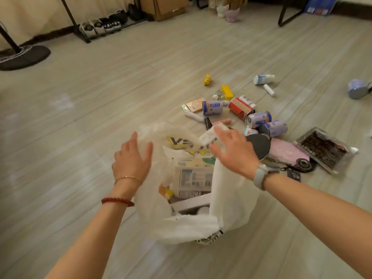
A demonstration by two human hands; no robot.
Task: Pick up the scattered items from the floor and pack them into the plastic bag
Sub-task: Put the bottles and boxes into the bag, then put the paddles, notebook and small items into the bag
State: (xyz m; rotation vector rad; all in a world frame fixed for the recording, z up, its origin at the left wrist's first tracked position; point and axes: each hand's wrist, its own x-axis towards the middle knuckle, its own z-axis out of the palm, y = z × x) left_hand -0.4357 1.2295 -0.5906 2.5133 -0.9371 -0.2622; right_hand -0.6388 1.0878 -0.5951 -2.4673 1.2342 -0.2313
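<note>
A white plastic bag (227,206) stands open on the floor in front of me, with boxes and a printed leaflet inside. My left hand (130,160) rests flat against the bag's left rim, fingers spread. My right hand (233,152) hovers over the right rim, fingers apart and touching the handle; whether it grips the plastic is unclear. Beyond the bag lies a pile of items: several purple cans (212,107), a red can (240,108), a yellow box (227,92), a pink pouch (285,151), a dark seaweed tray (322,149) and a round black mirror (259,146).
Farther off lie a yellow toy (207,79), two white bottles (263,79) and a lone can (359,88) at the right edge. A fan base (22,57) sits at left, a shoe rack (104,25) and cardboard box (165,7) at the back.
</note>
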